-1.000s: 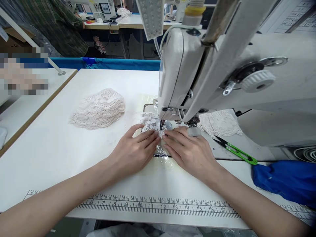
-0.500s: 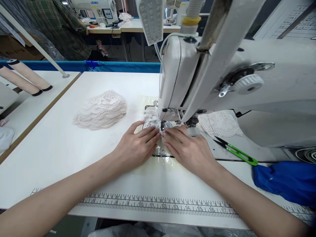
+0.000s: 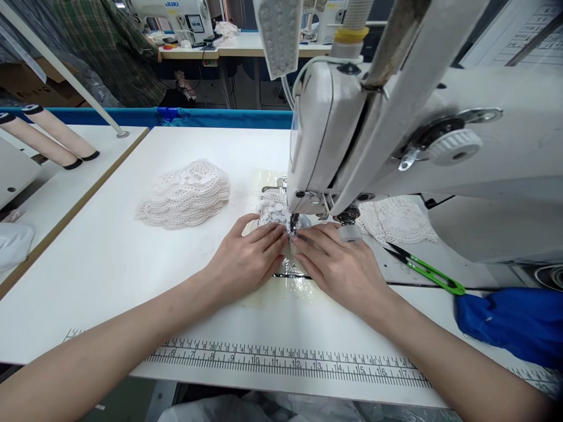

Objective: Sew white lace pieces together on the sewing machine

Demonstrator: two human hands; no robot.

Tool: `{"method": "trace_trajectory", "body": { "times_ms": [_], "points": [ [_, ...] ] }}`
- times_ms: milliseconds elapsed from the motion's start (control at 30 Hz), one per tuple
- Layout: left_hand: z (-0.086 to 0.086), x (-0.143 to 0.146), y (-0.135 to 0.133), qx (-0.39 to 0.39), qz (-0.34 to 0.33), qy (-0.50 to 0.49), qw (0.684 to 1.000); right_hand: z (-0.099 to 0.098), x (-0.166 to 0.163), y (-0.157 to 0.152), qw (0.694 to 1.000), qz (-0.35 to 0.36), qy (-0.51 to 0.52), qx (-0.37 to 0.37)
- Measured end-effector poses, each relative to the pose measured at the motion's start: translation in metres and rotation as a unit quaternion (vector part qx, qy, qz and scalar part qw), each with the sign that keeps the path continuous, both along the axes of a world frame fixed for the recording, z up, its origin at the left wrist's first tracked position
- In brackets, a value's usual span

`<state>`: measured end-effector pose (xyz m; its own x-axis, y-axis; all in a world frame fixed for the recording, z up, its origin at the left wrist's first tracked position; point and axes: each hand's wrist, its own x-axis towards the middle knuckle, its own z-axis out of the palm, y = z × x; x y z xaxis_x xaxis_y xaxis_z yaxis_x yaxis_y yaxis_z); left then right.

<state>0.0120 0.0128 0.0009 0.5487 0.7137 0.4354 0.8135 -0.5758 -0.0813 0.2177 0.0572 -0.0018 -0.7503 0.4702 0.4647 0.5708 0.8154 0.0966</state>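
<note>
A small white lace piece (image 3: 273, 212) lies under the sewing machine's presser foot (image 3: 294, 221). My left hand (image 3: 248, 249) is palm down at its left and near edge, with index finger and thumb closed on the lace close to the needle. My right hand (image 3: 338, 258) mirrors it on the other side, fingertips drawn together at the lace edge just right of the foot. The two sets of fingertips almost meet in front of the needle. Most of the lace's near edge is hidden under my fingers.
A stack of lace pieces (image 3: 187, 196) lies to the left, more lace (image 3: 396, 220) to the right behind the machine head (image 3: 325, 129). Green thread snips (image 3: 433, 275) and a blue cloth (image 3: 510, 322) lie at right. A printed ruler (image 3: 272, 360) runs along the front edge. A person (image 3: 109, 53) is beyond the table.
The whole view has shifted slightly, so things appear a little further right. Both hands keep nearly the same place by the needle, and the lace has hardly moved.
</note>
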Motion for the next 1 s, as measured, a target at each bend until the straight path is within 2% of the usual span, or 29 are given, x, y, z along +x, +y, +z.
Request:
{"method": "trace_trajectory", "body": {
  "times_ms": [533,733,800,867,933,1000],
  "points": [
    [-0.006,-0.008,0.013,-0.006,0.021,-0.007,1.000,0.003,0.003,0.004,1.000,-0.002,0.019,0.014],
    [-0.007,-0.014,0.014,-0.001,0.094,-0.016,0.995,0.004,0.003,0.005,0.999,0.021,0.043,0.019],
    [0.002,-0.019,0.014,-0.040,0.098,-0.009,0.994,0.003,0.004,0.004,0.998,0.020,0.055,0.005],
    [0.018,-0.027,0.013,-0.116,0.095,-0.024,0.988,0.002,0.003,0.002,0.996,0.027,0.081,-0.029],
    [0.038,-0.037,0.010,-0.227,0.081,-0.071,0.968,0.004,0.001,-0.004,0.986,0.057,0.124,-0.099],
    [0.057,-0.047,0.005,-0.341,0.062,-0.134,0.928,0.011,-0.003,-0.010,0.961,0.089,0.157,-0.209]
  ]
}}
